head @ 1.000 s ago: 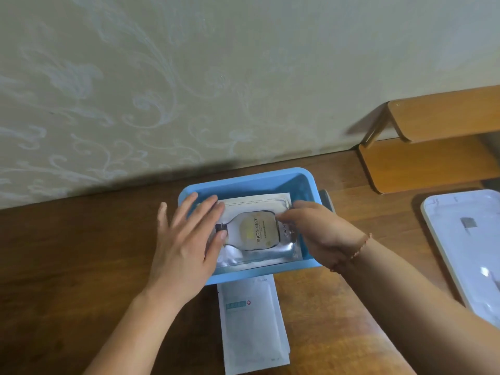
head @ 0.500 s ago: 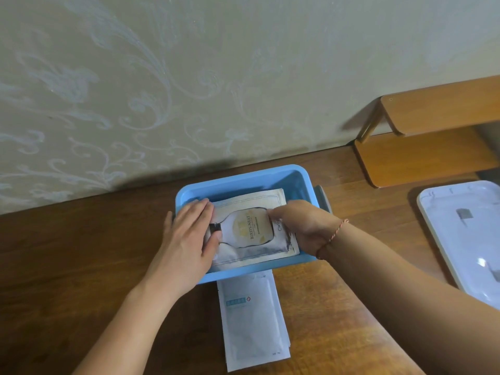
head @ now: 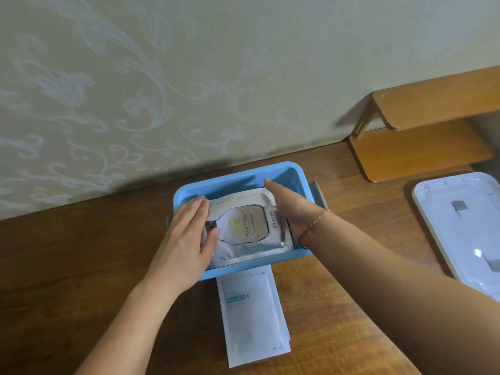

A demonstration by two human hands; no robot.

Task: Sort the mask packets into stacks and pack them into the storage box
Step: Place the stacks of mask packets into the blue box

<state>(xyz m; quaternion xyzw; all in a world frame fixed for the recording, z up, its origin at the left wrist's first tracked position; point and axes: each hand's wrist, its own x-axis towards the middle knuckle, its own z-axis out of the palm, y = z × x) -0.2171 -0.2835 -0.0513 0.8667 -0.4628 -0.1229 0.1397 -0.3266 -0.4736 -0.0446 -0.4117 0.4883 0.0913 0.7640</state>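
A blue storage box [head: 232,182] stands on the wooden table near the wall. Inside it lies a stack of silver mask packets [head: 246,226] with a bottle picture on top. My left hand [head: 186,236] lies flat on the stack's left end, fingers straight, thumb on the top packet. My right hand [head: 289,207] stands edge-on against the stack's right side, fingers straight and pointing toward the wall. A second stack of white mask packets [head: 251,318] with a blue label lies on the table just in front of the box.
The box's white lid [head: 460,231] lies upside down at the right edge of the table. A small wooden shelf [head: 427,131] stands at the back right against the wall. Patterned wallpaper rises right behind the box.
My left hand slid further onto the stack's left end. My right hand went from pinching the top packet's right edge to standing straight against the stack's right side.
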